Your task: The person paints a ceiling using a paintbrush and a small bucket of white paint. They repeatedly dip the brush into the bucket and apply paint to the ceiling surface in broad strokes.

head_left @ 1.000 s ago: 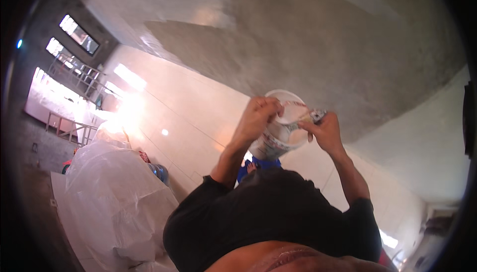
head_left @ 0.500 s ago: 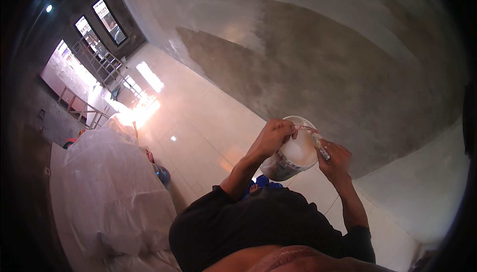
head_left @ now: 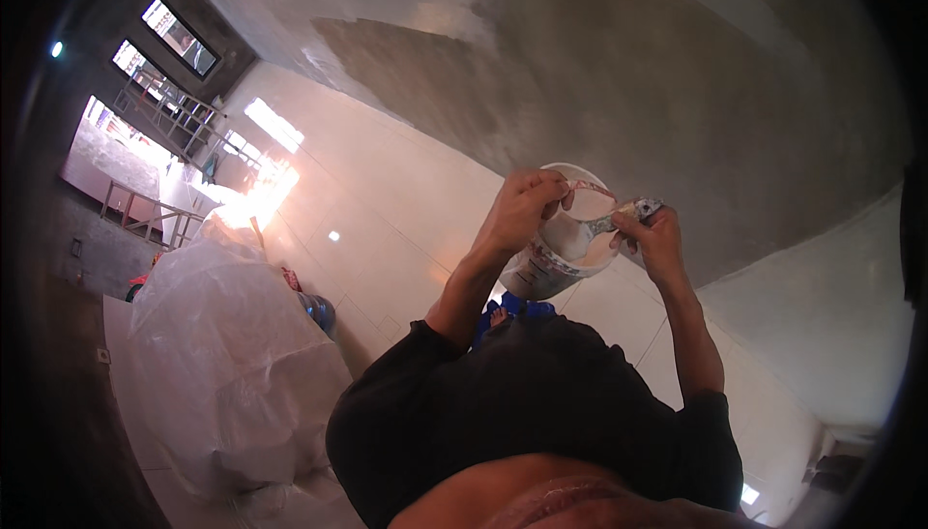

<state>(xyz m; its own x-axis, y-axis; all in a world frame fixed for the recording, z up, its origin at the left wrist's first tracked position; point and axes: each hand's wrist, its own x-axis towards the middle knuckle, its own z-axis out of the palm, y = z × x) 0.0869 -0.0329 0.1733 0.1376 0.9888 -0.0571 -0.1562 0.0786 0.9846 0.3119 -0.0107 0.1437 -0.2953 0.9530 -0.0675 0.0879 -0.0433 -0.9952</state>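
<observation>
A white bucket (head_left: 547,279) with pale, paint-like liquid in it hangs in front of my body, over the tiled floor. My left hand (head_left: 525,206) is closed on the bucket's red-and-white stained handle (head_left: 588,187) at the left of the rim. On the other side, my right hand (head_left: 655,241) grips a paint-spattered paintbrush (head_left: 638,209). The brush lies slanted across the bucket's mouth, its bristle end toward the left over the liquid. Whether the bristles touch the liquid I cannot tell.
A wall (head_left: 619,94) with darker and lighter grey patches rises ahead and to the right. Translucent plastic sheeting (head_left: 232,345) covers a large bulky shape at the left. Beyond it stand metal scaffold frames (head_left: 184,115) near the bright opening. A blue-tinted bottle (head_left: 317,312) sits beside the sheeting.
The bucket and both hands have moved farther from my body. My right hand has turned the brush, so its handle now points up and right instead of downward.
</observation>
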